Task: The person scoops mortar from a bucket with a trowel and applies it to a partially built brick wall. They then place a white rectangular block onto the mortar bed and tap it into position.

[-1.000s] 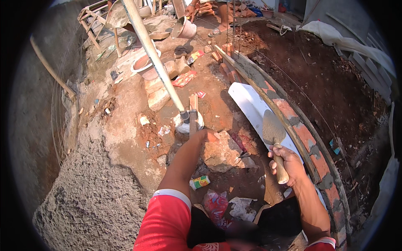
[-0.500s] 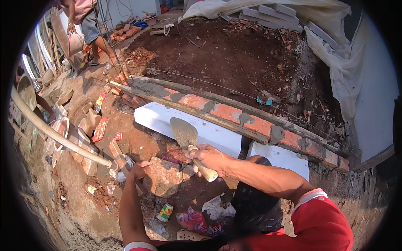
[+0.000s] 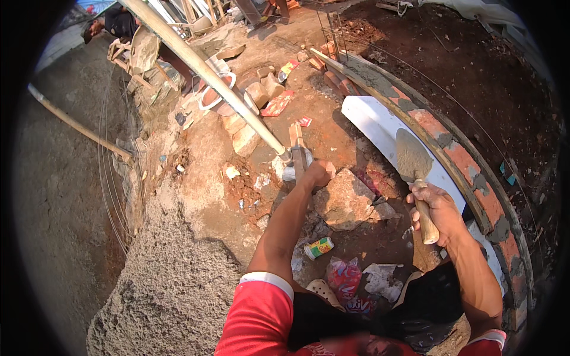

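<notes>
— What was in the right hand?

— A trowel. Its grip was closed around the pale wooden handle, with the mortar-smeared blade pointing away from the person, over the white panel that lay along the brick course.

— And where did that sit in the scene?

— At the right side, just inside the curved row of red bricks with grey mortar between them. Dark earth lay beyond the bricks.

— The left hand?

— It reached forward to the middle of the ground, its grip curled shut on the lower end of a narrow wooden piece, close to where a long pale pole came down at a slant. I could not tell exactly how the fingers lay around it.

— What lay between the two hands?

— A large broken lump of stone on the reddish ground, just beside the left hand. Nearer the person were a small green and yellow can, a crumpled red wrapper and some white scraps.

— Farther out?

— A grey sand heap at lower left, loose bricks and rubble near a basin under the pole, and another person at the top left edge.
</notes>
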`<state>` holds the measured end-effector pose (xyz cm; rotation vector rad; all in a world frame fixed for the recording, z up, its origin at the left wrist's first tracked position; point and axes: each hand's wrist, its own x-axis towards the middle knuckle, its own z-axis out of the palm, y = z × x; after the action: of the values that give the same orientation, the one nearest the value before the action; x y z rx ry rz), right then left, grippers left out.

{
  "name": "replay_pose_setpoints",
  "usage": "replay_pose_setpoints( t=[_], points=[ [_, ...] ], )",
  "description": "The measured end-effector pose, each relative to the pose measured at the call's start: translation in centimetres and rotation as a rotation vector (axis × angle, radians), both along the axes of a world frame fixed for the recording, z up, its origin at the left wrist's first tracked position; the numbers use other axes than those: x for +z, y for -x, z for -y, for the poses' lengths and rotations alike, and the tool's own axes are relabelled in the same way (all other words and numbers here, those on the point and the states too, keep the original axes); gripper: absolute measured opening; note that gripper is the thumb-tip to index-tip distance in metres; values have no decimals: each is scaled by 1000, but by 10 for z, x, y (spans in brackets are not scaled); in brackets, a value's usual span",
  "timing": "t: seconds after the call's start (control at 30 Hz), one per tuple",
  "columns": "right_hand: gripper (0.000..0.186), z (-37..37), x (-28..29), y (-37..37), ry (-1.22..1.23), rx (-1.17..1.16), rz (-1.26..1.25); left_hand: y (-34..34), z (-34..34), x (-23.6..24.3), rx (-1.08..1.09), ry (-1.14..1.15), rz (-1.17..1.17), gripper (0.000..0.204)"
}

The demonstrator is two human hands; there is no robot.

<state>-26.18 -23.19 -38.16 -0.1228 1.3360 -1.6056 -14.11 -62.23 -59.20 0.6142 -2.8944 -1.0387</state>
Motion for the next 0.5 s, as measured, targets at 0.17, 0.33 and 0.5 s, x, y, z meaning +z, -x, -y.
replay_pose_setpoints(
  t=[0.17, 0.33, 0.5],
  points=[
    [25, -4, -6, 3, 23, 26, -12, 9, 1, -3, 124, -191, -31, 17],
    [26, -4, -5, 6, -23, 8, -15, 16, 7, -5, 81, -430, -132, 18],
    [34, -2, 11, -1, -37, -3, -6, 14, 4, -4, -29, -28, -30, 33]
  ],
)
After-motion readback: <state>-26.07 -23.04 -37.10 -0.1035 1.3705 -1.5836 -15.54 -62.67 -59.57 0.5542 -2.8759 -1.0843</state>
